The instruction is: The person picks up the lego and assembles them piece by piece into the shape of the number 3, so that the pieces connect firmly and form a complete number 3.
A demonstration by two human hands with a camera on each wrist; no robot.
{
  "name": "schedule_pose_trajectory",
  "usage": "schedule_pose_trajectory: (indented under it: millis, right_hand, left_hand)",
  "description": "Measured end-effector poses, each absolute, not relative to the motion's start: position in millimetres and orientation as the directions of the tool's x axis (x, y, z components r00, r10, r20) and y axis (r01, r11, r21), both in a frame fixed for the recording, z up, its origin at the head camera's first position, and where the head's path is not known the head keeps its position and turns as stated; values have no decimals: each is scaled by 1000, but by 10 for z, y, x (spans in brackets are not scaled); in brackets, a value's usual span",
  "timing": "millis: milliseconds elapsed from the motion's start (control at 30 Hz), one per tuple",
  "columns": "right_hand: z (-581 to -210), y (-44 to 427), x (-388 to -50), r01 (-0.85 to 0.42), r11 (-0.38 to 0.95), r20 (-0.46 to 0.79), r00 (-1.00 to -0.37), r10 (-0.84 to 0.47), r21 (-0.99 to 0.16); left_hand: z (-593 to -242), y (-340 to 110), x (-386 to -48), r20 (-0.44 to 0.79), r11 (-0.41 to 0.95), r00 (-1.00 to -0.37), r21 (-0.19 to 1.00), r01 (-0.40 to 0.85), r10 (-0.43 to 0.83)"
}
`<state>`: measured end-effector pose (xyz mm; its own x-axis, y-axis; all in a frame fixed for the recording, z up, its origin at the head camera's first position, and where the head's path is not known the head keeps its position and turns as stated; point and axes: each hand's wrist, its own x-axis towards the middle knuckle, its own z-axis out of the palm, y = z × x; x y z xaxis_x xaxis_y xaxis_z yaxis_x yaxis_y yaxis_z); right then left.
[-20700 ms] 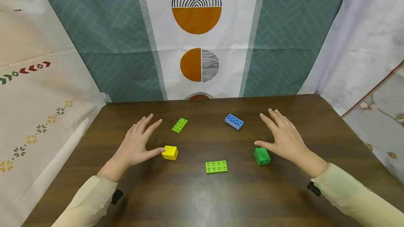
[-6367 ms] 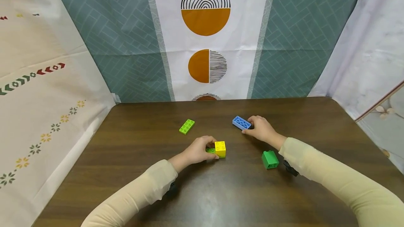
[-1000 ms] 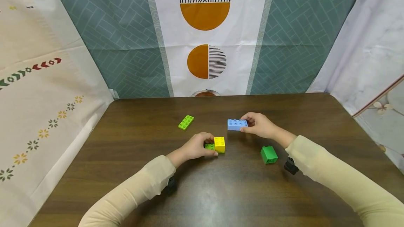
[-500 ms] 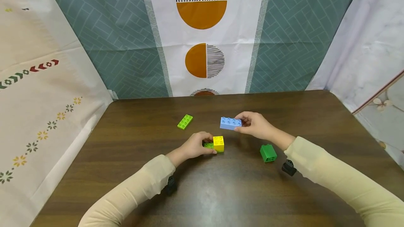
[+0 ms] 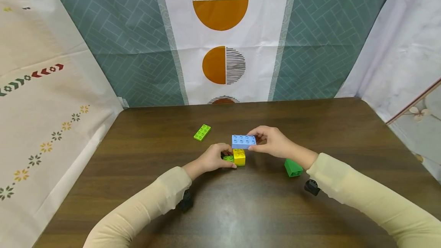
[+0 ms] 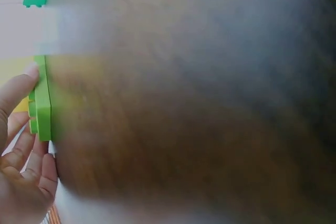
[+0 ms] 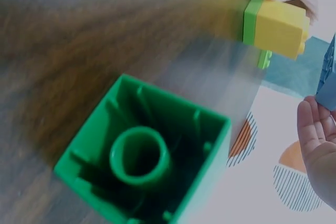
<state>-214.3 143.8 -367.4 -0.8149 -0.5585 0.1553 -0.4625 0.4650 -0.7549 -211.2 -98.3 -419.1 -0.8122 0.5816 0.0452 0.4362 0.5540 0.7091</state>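
Observation:
In the head view my left hand [image 5: 214, 159] grips a light green flat brick [image 5: 228, 159] on the table. A square yellow brick [image 5: 239, 158] is seated on the flat brick's right end. My right hand [image 5: 272, 142] pinches the right end of a light blue brick [image 5: 243, 141], studs up, just over the yellow one; I cannot tell whether they touch. In the left wrist view the thumb presses the side of the flat brick [image 6: 43, 100]. The right wrist view shows the yellow brick [image 7: 278, 27] upon its green base, with the blue brick [image 7: 328, 85] apart from it.
A dark green block [image 5: 293, 168] lies on its side below my right wrist, its hollow underside facing the right wrist camera. Another light green flat brick [image 5: 202, 132] lies farther back on the brown wooden table [image 5: 227, 209]. Patterned cloths hang behind and at both sides.
Since 20.7 s ago, the yellow brick has come onto the flat brick. My right hand has picked up and turned over the blue brick, moving it left and, lately, nearer over the yellow one.

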Motion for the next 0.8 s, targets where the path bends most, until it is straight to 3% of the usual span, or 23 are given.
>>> schedule_pose_trajectory:
  millis: [267,800]
  right_hand:
    - [-3668,1364,-2095,-509,444,182,-783,-595,-738]
    - [-3786,1253,-2064,-546,466,185,-764,-619,-696]
  left_hand:
    - [-4213,-975,-2110,19,518,-836,777,358,549]
    - [-4272,-993,-2081,28,478,-844,813,331,536]
